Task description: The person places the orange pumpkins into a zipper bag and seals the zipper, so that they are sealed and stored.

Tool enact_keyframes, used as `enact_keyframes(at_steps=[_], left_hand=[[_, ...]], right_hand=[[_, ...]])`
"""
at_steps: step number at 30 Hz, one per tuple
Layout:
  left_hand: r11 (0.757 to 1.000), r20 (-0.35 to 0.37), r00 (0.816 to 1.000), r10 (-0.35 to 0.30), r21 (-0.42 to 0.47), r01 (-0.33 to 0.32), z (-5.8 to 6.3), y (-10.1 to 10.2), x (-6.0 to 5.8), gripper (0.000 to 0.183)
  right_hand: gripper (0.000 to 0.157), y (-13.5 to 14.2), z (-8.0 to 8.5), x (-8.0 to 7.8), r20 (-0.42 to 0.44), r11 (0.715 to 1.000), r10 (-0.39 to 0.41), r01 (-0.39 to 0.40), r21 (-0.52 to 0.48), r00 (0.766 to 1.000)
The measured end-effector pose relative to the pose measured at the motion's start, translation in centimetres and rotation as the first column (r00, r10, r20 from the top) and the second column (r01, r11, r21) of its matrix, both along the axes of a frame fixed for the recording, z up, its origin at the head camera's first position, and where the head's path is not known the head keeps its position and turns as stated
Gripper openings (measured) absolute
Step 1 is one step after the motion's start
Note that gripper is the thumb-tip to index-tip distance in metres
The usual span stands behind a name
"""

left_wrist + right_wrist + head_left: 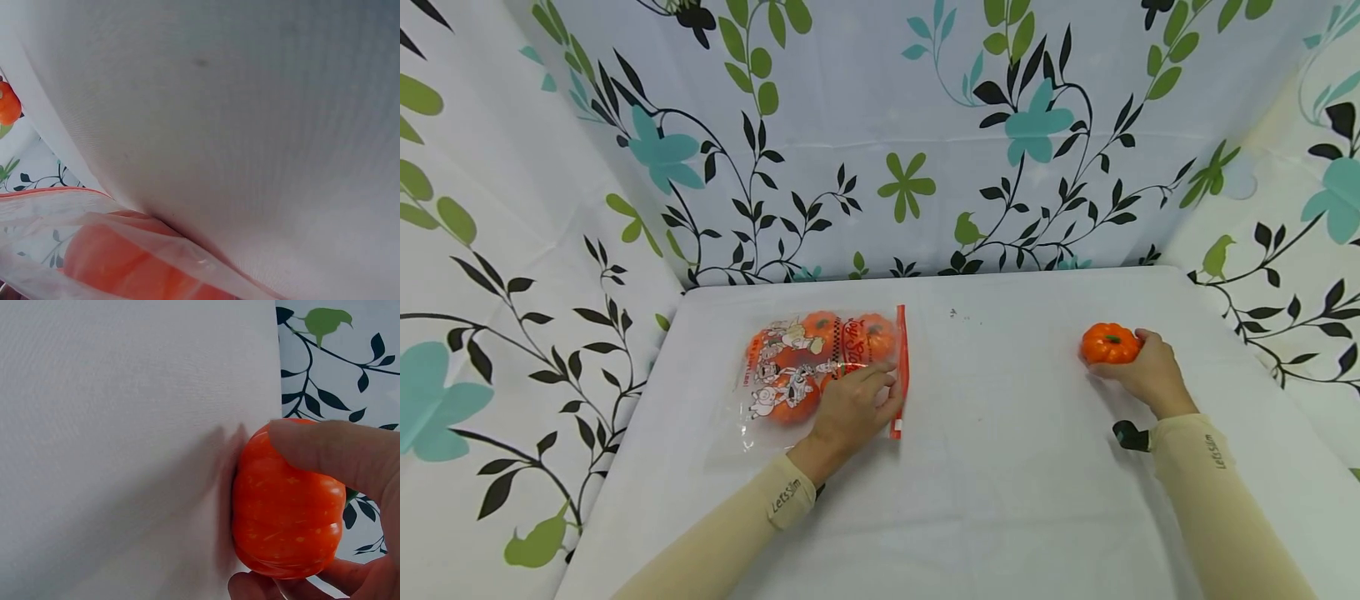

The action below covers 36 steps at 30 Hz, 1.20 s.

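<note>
A clear zip bag [784,379] with cartoon print and a red edge [902,333] lies on the left of the table, with several small orange pumpkins [792,408] inside. My left hand [850,404] is over its right part and pinches the film near the red edge; most of its fingers are hidden in the left wrist view. There, a pumpkin [125,259] shows through the film. On the right, my right hand [1157,371] grips one small shiny orange pumpkin [1109,343], thumb [331,447] on one side and fingers on the other, close over the table.
A white cloth covers the table [992,467]. Behind it and on both sides hang white curtains [850,100] printed with leaves, flowers and birds. A black wrist camera [1131,436] sticks out from the right sleeve [1217,500].
</note>
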<state>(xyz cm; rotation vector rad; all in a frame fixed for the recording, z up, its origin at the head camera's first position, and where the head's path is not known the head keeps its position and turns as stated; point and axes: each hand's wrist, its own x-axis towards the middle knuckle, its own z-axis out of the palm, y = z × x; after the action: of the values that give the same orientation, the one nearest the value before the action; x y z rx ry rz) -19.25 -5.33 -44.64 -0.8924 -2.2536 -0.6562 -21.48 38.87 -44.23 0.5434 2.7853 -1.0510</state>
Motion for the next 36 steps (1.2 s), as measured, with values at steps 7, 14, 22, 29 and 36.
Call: enact_keyframes(at_steps=[7,14,22,29,36], left_hand=[[1.0,-0.002,1.0,-0.002,0.001,0.002,0.0,0.0,0.0,0.007],[1.0,-0.001,1.0,-0.001,0.005,0.001,0.0,0.0,0.0,0.008],[1.0,0.005,1.0,-0.002,0.01,0.002,0.3,0.0,0.2,0.006],[1.0,0.006,1.0,0.0,0.015,0.0,0.3,0.1,0.4,0.009],[1.0,0.001,1.0,0.009,0.018,-0.009,0.2,0.1,0.4,0.014]], right_hand=[[0.112,-0.4,-0.3,-0.1,-0.021,1.0,-0.015,0.015,-0.008,1.0],[0.116,-1.7,-0.2,-0.5,-0.055,1.0,0.015,-0.016,-0.025,0.998],[0.105,-5.1,0.5,-1.1,-0.135,0.99,0.11,-0.12,-0.069,0.985],[0.093,-8.7,0.6,-1.4,-0.194,0.962,0.208,-0.236,-0.135,0.959],[0.087,-12.7,0.5,-1.4,-0.219,0.929,0.3,-0.336,-0.153,0.928]])
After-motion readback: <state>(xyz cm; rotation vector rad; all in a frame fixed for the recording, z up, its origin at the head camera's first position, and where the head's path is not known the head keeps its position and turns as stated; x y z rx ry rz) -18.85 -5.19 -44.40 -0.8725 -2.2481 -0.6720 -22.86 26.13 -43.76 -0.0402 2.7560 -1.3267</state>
